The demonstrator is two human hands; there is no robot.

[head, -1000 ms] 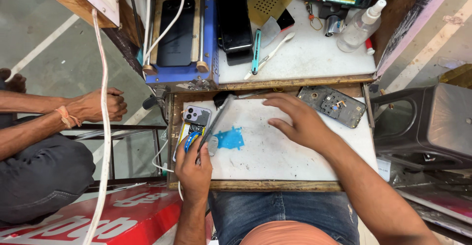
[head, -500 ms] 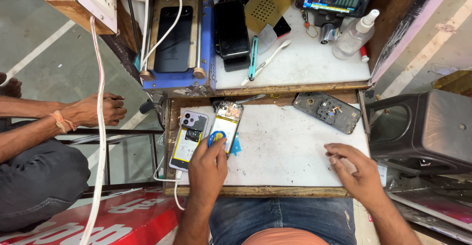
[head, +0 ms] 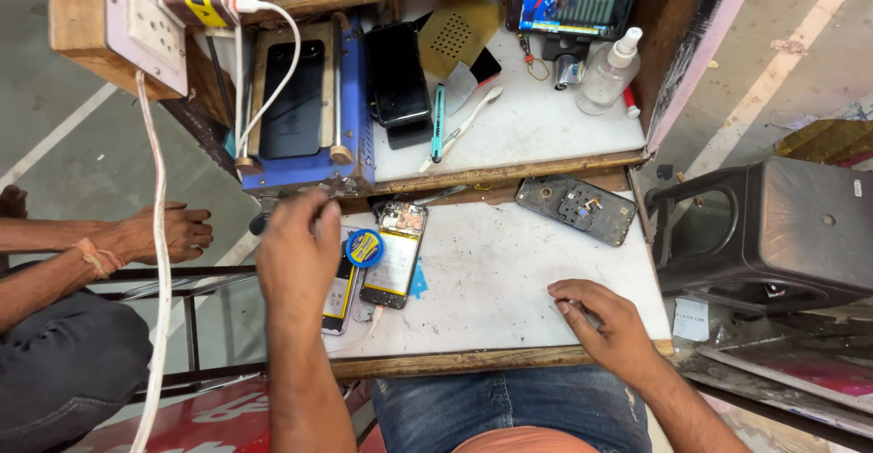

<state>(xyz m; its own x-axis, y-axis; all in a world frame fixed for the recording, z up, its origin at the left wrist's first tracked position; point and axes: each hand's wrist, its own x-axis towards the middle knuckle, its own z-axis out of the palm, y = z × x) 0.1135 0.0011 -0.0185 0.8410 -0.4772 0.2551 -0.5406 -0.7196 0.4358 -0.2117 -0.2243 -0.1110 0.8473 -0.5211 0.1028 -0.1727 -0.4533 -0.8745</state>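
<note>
The worktop [head: 509,280] is smooth, matt white board with a worn, rough wooden strip along its front edge. The opened phone [head: 394,255] shows a glossy yellowish inner face. Beside it, the round tape roll [head: 365,247] is shiny blue plastic. The back cover [head: 576,209] near the right edge is dull grey plastic with metal bits.
</note>
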